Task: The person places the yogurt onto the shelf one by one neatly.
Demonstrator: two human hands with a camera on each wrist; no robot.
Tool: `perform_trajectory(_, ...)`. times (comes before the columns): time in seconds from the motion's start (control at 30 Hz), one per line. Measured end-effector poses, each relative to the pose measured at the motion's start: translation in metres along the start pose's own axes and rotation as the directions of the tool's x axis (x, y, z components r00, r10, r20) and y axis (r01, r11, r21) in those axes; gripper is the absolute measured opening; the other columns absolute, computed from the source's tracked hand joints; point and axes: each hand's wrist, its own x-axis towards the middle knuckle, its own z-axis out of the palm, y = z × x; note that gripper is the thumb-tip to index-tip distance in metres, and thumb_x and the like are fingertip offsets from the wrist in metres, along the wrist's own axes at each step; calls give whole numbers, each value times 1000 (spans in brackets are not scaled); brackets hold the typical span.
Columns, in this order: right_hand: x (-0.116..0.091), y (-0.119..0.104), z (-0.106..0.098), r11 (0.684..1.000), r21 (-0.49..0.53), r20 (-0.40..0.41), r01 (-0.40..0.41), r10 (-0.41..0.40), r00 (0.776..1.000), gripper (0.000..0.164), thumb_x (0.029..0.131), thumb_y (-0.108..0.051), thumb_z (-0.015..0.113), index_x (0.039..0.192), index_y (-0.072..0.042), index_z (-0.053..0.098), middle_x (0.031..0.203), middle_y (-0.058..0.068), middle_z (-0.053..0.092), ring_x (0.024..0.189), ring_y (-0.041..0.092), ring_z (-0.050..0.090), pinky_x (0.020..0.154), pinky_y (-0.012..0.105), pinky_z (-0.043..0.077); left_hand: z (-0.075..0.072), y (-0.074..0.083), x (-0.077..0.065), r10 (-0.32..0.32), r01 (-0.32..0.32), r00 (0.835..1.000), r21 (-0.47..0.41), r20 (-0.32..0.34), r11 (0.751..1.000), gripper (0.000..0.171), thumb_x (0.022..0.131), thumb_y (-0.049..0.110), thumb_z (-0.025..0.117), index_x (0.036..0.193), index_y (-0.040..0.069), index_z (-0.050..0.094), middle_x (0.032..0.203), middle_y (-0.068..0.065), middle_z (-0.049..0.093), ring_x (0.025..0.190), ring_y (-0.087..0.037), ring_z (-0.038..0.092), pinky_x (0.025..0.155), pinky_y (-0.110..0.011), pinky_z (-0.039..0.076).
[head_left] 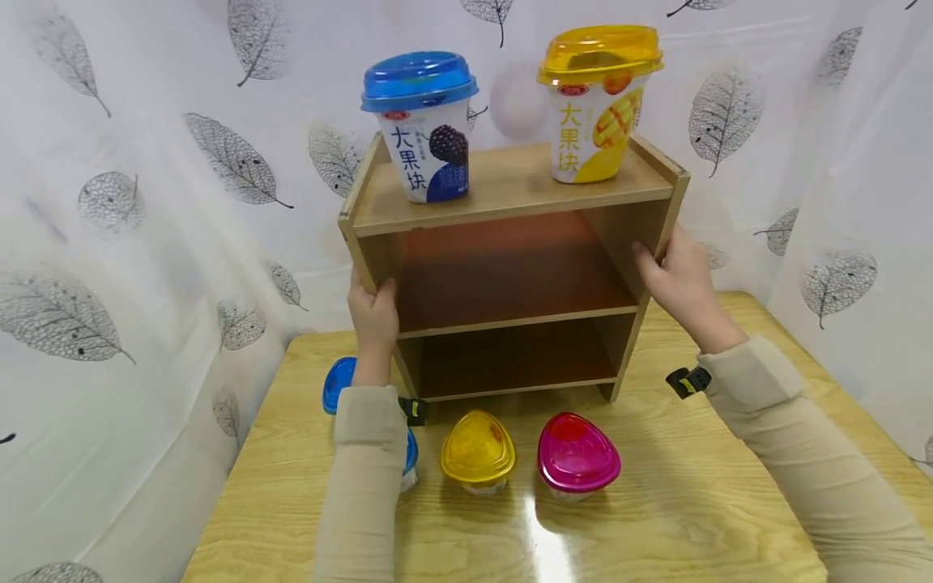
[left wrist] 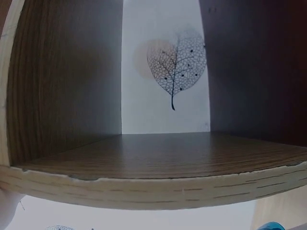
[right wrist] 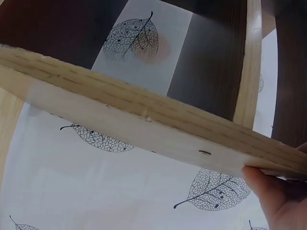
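A wooden shelf unit (head_left: pixel 521 314) is gripped by its two upright sides, with its front towards me. My left hand (head_left: pixel 375 316) holds the left side panel, its thumb on the front edge; only a sliver of a hand (left wrist: pixel 6 207) shows in the left wrist view. Higher up, my right hand (head_left: pixel 683 279) grips the right side panel with the thumb inside; the right wrist view shows the hand (right wrist: pixel 278 197) at a board's edge. On the shelf's top stand a blue-lidded yogurt cup (head_left: pixel 430 146) and a yellow-lidded yogurt cup (head_left: pixel 594 121).
In front of the shelf, a yellow-lidded cup (head_left: pixel 478 450) and a pink-lidded cup (head_left: pixel 578 455) stand on the wooden table (head_left: pixel 656 518). Another blue-lidded cup (head_left: pixel 411 461) is mostly hidden by the left sleeve. A blue lid (head_left: pixel 338 384) shows left of it. Leaf-printed curtain (head_left: pixel 146 267) surrounds the table.
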Motion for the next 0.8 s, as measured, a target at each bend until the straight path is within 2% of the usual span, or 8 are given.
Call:
perform_trajectory(0.17, -2, 4, 3, 999, -27, -25, 26, -26, 999, 25, 85, -4, 48, 104, 12, 50, 95, 32, 57, 83, 42, 56, 67, 50, 45, 0, -9, 1, 5, -5, 1000, 3, 0, 1000, 41, 82, -3, 45, 122, -5, 43, 118, -20, 50, 109, -26, 46, 94, -34, 35)
perform_trajectory(0.5, -2, 10, 9, 991, -106, -102, 87, -98, 990, 17, 82, -5, 51, 89, 11, 54, 78, 30, 59, 66, 42, 56, 57, 49, 42, -2, -7, -1, -15, 15, 1000, 32, -22, 999, 42, 83, -1, 49, 124, -4, 43, 118, -19, 50, 108, -26, 47, 92, -36, 36)
perform_trajectory(0.57, -1, 11, 10, 988, -112, -104, 103, -115, 988, 18, 82, -5, 50, 90, 10, 54, 77, 29, 59, 64, 41, 56, 56, 49, 43, -1, 0, -5, 7, -6, 999, 16, -33, 1000, 45, 82, -1, 50, 126, -3, 40, 118, -18, 49, 108, -25, 46, 91, -35, 37)
perform_trajectory(0.67, 0, 11, 10, 986, -117, -107, 121, -133, 985, 18, 82, -4, 50, 90, 11, 54, 77, 29, 60, 62, 41, 56, 54, 49, 43, 3, 16, -13, 72, -73, 994, -9, -78, 997, 51, 81, -1, 51, 129, -1, 35, 123, -13, 45, 108, -19, 44, 88, -33, 38)
perform_trajectory(0.73, 1, 11, 9, 986, -117, -108, 120, -133, 985, 18, 82, -4, 50, 91, 11, 53, 77, 30, 60, 62, 41, 56, 54, 49, 43, 8, 23, -18, 156, -159, 980, -11, -124, 987, 53, 81, -1, 51, 130, 0, 33, 127, -9, 41, 112, -15, 40, 89, -31, 36)
perform_trajectory(0.8, 2, 12, 7, 986, -119, -105, 116, -129, 986, 19, 82, -4, 50, 92, 12, 53, 78, 30, 60, 63, 41, 56, 55, 49, 43, 13, 27, -24, 244, -242, 951, 32, -188, 970, 54, 80, -1, 52, 130, 1, 33, 131, -7, 36, 117, -12, 34, 92, -30, 33)
